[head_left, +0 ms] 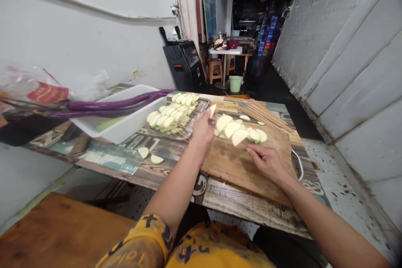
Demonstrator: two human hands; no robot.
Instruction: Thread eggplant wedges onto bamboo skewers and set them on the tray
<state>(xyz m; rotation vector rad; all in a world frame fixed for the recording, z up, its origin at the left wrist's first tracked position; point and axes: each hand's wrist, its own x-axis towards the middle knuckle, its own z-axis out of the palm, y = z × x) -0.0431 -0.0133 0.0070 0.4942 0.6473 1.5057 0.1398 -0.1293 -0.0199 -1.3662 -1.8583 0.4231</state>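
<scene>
My left hand (204,126) is raised over the left edge of the wooden cutting board (226,161), closed on a pale vegetable slice (213,111) held between thumb and fingers. Low over the board, my right hand (265,160) pinches a thin bamboo skewer, mostly hidden by the fingers. A larger half-round slice (239,137) is right by its fingertips; whether the skewer pierces it I cannot tell. Behind it several loose, green-edged slices (223,122) lie in a pile. Left of the board, skewered slices (169,118) are stacked in rows on a metal rack tray (191,127).
Bare bamboo skewers (266,114) lie spread behind the board. Long purple eggplants (113,105) rest across a white plastic tub (138,127) at left. Two slices (143,152) sit near the table's front edge. A white handle (298,165) sticks out at the board's right.
</scene>
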